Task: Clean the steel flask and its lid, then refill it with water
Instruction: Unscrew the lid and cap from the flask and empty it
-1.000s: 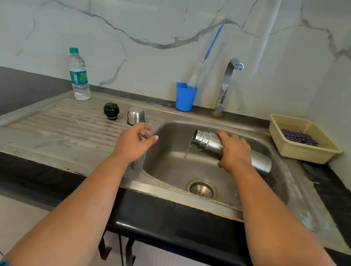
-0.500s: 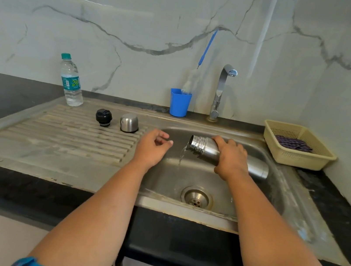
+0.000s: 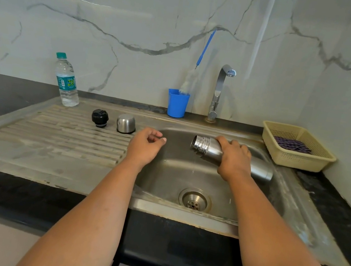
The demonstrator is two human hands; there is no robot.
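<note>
Pour's tapered off, flask near empty.
My right hand (image 3: 235,159) grips the flask (image 3: 210,148) on its side over the sink (image 3: 163,172), just drips now; left hand (image 3: 146,145) hovers loose-curled, empty. Lid (image 3: 126,123) on drainboard, scrub next.

Right hand (image 3: 235,159) grips tilted steel flask (image 3: 208,147) over sink (image 3: 180,214).

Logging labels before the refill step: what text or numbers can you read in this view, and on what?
"20": large yellow digits on the teal label of the plastic water bottle at the back left of the drainboard.
The smaller print on that label is too blurred to read.
No readable text on the steel flask, black stopper, steel cap, blue cup or basket.
</note>
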